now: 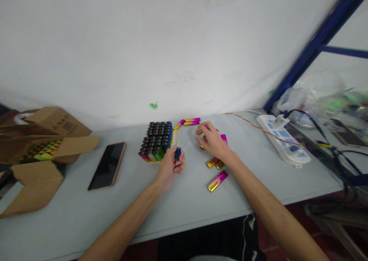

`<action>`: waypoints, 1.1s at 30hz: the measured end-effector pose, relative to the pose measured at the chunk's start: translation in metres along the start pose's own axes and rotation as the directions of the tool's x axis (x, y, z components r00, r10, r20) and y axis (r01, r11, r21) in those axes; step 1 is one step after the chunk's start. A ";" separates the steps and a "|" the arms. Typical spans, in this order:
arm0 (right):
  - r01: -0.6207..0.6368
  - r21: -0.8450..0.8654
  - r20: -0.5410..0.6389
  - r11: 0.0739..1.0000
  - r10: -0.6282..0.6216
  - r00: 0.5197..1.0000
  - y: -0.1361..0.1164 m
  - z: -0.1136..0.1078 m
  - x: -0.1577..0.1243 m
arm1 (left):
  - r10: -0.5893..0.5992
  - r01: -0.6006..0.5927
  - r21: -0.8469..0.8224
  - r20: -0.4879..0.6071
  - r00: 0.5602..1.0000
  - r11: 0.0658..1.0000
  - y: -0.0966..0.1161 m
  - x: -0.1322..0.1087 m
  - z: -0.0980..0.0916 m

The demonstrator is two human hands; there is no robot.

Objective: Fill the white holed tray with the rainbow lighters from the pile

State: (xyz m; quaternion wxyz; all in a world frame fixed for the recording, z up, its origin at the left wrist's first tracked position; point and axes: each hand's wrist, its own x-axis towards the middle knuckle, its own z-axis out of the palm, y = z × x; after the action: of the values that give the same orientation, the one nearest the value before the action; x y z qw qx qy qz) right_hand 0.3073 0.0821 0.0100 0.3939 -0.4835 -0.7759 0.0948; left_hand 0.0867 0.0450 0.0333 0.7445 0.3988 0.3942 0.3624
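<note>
A block of upright lighters with black tops stands packed together on the grey table. Just in front of its right corner my left hand is closed round a blue lighter, held upright. My right hand lies palm down over loose pink-and-gold lighters scattered on the table, its fingers curled onto some of them. Two more loose lighters lie behind, near the wall.
A black phone lies flat left of the block. An open cardboard box holding more lighters sits at the far left. A white power strip with cables lies at the right, by a blue metal frame.
</note>
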 end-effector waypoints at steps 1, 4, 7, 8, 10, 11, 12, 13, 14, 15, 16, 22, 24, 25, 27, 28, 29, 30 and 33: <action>-0.002 0.001 -0.002 1.000 0.002 1.000 0.000 0.000 0.000 | 0.004 -0.004 0.001 -0.005 1.000 1.000 0.000 0.000 0.000; -0.004 -0.002 -0.007 1.000 0.004 1.000 0.000 0.001 0.000 | 0.000 0.000 0.000 0.000 1.000 1.000 0.000 -0.001 0.001; -0.002 0.001 -0.004 1.000 0.002 1.000 0.000 0.002 0.000 | -0.004 0.005 -0.012 0.019 1.000 1.000 0.002 -0.002 0.001; -0.002 -0.001 -0.002 1.000 0.002 1.000 0.001 0.002 0.000 | 0.002 -0.001 -0.017 0.023 1.000 1.000 0.003 -0.003 0.002; 0.001 -0.011 -0.009 1.000 -0.001 1.000 0.002 0.001 0.000 | 0.015 -0.015 -0.024 0.025 1.000 1.000 0.008 -0.004 0.003; 0.004 -0.017 -0.015 1.000 -0.004 1.000 0.002 0.001 0.000 | 0.029 -0.029 -0.028 0.023 0.999 0.999 0.011 -0.005 0.003; 0.007 -0.018 -0.021 1.000 -0.007 1.000 0.003 0.001 0.000 | 0.054 -0.054 -0.030 0.021 0.998 0.998 0.014 -0.006 0.004; 0.010 -0.014 -0.027 1.000 -0.010 1.000 0.003 0.001 0.001 | 0.093 -0.093 -0.027 0.021 0.995 0.995 0.018 -0.007 0.004; 0.014 -0.005 -0.033 1.000 -0.014 0.999 0.004 0.002 0.001 | 0.146 -0.146 -0.019 0.022 0.989 0.989 0.022 -0.008 0.004; 0.017 0.006 -0.036 1.000 -0.017 0.999 0.004 0.002 0.002 | 0.208 -0.208 -0.001 0.023 0.978 0.978 0.026 -0.010 0.004; 0.020 0.017 -0.038 1.000 -0.019 0.999 0.005 0.002 0.002 | 0.271 -0.272 0.028 0.022 0.962 0.962 0.030 -0.011 0.003; 0.009 0.029 -0.045 1.000 -0.007 0.999 0.001 0.002 0.004 | 0.494 -0.471 0.269 -0.019 0.869 0.840 0.049 -0.021 -0.009; -0.016 0.016 -0.025 1.000 0.016 1.000 0.000 0.002 0.004 | 0.511 -0.469 0.321 -0.054 0.858 0.823 0.056 -0.025 -0.014; -0.028 0.011 -0.015 1.000 0.028 1.000 0.000 0.002 0.004 | 0.515 -0.465 0.342 -0.069 0.854 0.817 0.060 -0.027 -0.016; -0.043 0.008 -0.005 0.999 0.043 0.999 0.001 0.002 0.004 | 0.533 -0.466 0.403 -0.064 0.844 0.787 0.066 -0.029 -0.022; -0.047 0.011 -0.002 0.999 0.047 0.999 0.002 0.003 0.004 | 0.554 -0.478 0.453 -0.043 0.831 0.753 0.069 -0.029 -0.025; -0.050 0.013 -0.001 0.999 0.050 0.999 0.003 0.003 0.004 | 0.580 -0.491 0.517 -0.012 0.815 0.701 0.071 -0.029 -0.029; -0.051 0.015 -0.001 0.999 0.051 0.999 0.004 0.004 0.003 | 0.606 -0.502 0.588 0.024 0.795 0.635 0.072 -0.028 -0.033; -0.052 0.020 0.003 0.998 0.052 0.999 0.007 0.004 0.003 | 0.652 -0.500 0.763 0.140 0.745 0.408 0.074 -0.025 -0.047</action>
State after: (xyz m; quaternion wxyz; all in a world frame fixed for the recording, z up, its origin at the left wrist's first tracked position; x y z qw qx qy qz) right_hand 0.3085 0.0893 0.0050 0.3951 -0.4992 -0.7628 0.1133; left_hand 0.0185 0.0689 0.0882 0.2929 0.7491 0.4105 0.4296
